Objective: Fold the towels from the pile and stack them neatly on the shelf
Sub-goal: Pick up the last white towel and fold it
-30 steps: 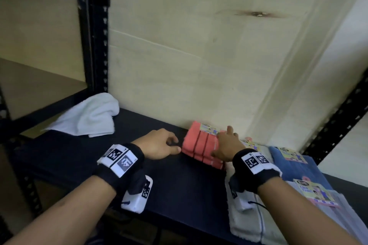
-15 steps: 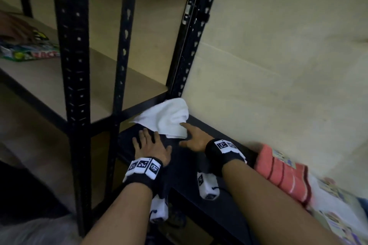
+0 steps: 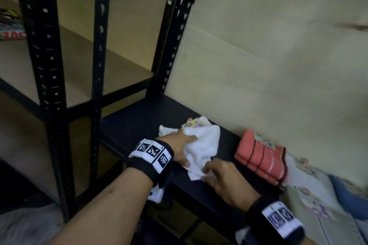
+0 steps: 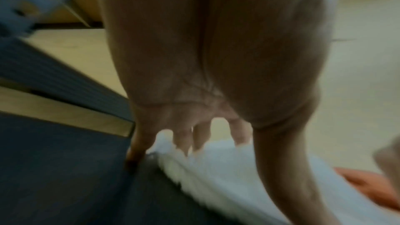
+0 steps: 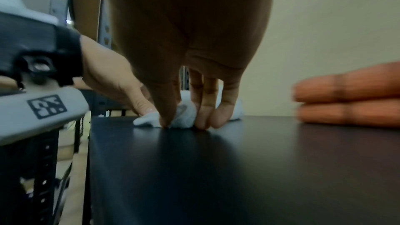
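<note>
The white towel (image 3: 201, 146) lies crumpled and soft on the dark shelf (image 3: 139, 123), left of a folded coral towel (image 3: 260, 157). The left hand (image 3: 179, 145) lies on it with fingers spread and straight, while the right hand (image 3: 223, 181) pinches its near corner against the shelf.

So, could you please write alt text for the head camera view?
Both hands work a crumpled white towel on a black shelf: the left hand rests on it, the right hand pinches its near corner. A folded coral towel lies to the right.
</note>
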